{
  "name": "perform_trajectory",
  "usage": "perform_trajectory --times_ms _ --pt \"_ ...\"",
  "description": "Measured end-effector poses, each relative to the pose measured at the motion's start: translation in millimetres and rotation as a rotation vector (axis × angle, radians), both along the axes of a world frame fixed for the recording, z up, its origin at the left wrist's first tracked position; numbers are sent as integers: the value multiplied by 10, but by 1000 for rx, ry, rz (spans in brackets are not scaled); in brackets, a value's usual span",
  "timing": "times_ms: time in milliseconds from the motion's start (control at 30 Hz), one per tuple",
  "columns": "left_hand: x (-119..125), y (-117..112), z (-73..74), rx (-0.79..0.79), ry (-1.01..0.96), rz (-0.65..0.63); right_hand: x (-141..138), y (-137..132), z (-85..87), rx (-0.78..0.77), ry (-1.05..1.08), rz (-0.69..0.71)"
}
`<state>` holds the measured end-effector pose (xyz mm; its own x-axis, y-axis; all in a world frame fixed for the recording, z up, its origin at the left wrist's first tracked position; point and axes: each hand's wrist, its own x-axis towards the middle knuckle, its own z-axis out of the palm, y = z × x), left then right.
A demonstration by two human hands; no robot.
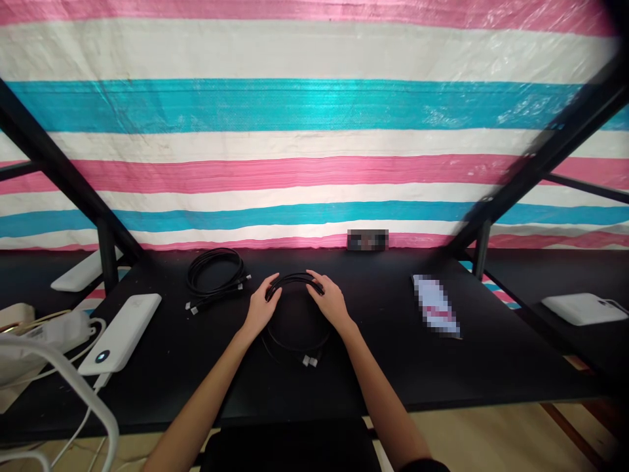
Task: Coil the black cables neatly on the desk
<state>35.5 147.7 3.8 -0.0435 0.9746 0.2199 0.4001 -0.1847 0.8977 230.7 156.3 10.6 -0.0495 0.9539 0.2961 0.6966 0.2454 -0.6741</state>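
Observation:
A coiled black cable [295, 278] lies in a loop on the black table in front of me. My left hand [262, 301] is closed around the loop's upper left side, thumb and fingers pinching the strands. On the upper right side, my right hand [328, 298] grips the same coil between thumb and fingers. The cable's pale connector ends [310, 360] rest at the near side of the loop. Left of my hands sits another coiled black cable [216, 272], with several silver connectors spread around it; neither hand touches it.
A white power bank [122, 334] with a plugged-in cord lies at left, near a white power strip [54, 341] and a curved white tube [93, 400]. Blurred-out items are a flat sheet [436, 306] at right and a dark box [367, 240] at the back. Black frame bars [535, 157] slant at both sides.

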Motion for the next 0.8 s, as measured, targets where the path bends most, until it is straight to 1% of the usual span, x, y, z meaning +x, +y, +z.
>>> perform_trajectory --times_ms 67,133,300,400,467,633,800 --pt "-12 1 -2 50 94 -13 1 0 -3 5 -4 8" --pt "-40 1 -2 46 193 -40 2 -4 0 2 -1 16" --pt "-98 -26 46 -24 511 33 -2 -23 15 -21 19 38" --pt "-93 -51 88 -4 660 25 -4 -28 15 -14 11 36" --pt "-83 -63 104 9 688 11 -1 -26 9 -8 4 32" --pt "-73 -73 108 8 656 -5 0 -12 -6 1 17 22" --pt "-66 -71 88 -7 626 23 -6 -9 -6 -7 26 8"
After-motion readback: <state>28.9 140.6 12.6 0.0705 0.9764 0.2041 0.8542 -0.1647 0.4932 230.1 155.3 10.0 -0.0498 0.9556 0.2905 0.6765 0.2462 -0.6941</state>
